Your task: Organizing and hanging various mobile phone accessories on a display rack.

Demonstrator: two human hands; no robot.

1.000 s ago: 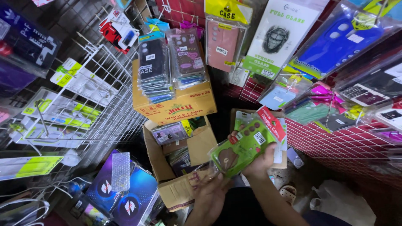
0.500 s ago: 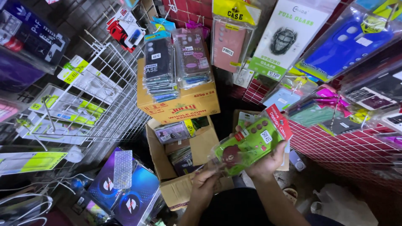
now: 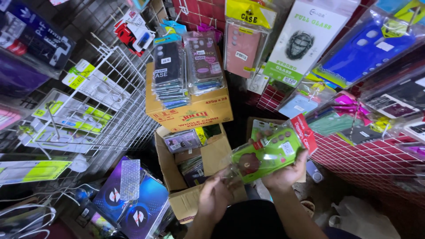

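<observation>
I hold a stack of green phone cases in clear bags [image 3: 270, 152] in my right hand [image 3: 285, 175]; the fingers are closed under its far right end. Its long axis goes from near left up to far right. My left hand [image 3: 214, 199] is at the near left end, fingers bent, touching the bag edge I think. Below is an open cardboard box [image 3: 195, 206], and beyond it a yellow carton [image 3: 190, 113].

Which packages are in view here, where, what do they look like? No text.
Green phone-case packet: clear sleeve, red header, held by right hand; left hand at its lower end.
Closed cardboard carton: centre, tan, stacks of cases on top.
Open cardboard box: below the carton, brown, packets inside.
Pink case packet: hanging above, yellow header.
</observation>
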